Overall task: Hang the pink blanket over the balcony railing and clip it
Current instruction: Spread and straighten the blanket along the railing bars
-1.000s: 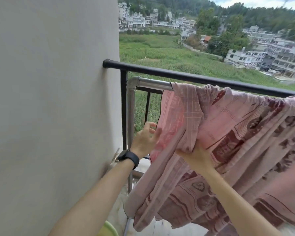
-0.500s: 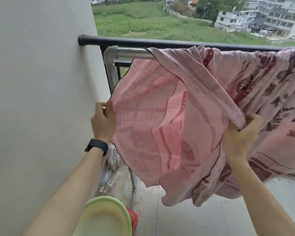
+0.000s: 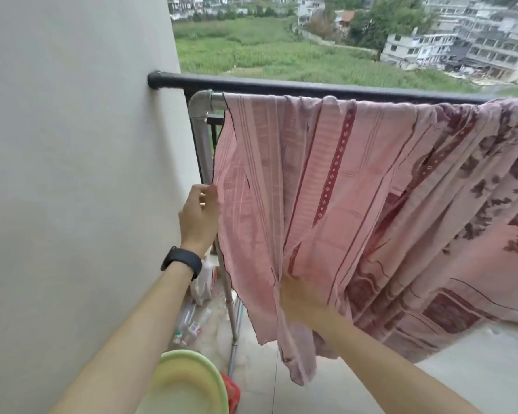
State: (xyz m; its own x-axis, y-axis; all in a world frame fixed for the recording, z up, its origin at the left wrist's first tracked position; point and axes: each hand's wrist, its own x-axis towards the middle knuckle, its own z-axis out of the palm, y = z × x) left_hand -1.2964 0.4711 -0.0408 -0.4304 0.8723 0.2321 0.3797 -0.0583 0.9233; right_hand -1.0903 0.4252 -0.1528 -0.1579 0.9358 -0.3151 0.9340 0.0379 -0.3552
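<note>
Wall (image 3: 72,174) fills the left side. Left hand (image 3: 198,218), black watch (image 3: 181,261) on the wrist, fingers curled and pinching the blanket's (image 3: 326,189) left edge about halfway down its hang. Just behind that grip stands the silver pipe (image 3: 202,138) of a rack, elbow joint above it. Below the left forearm: green basin (image 3: 189,383), red item beside it, a few plastic bottles (image 3: 189,327) on the floor by the wall.

Blanket is draped over the rack's top bar, right behind it the black railing (image 3: 281,86); it spreads from the elbow joint to the right edge of view, plain pink checks near the left grip, dark red floral pattern further right.

Right hand (image 3: 299,297) sits lower than the left, against the blanket's bottom folds, blurred; looks closed on a bunch of cloth, fingers hidden in the fabric. A loose tail of blanket hangs just below this grip.

No clip visible.
</note>
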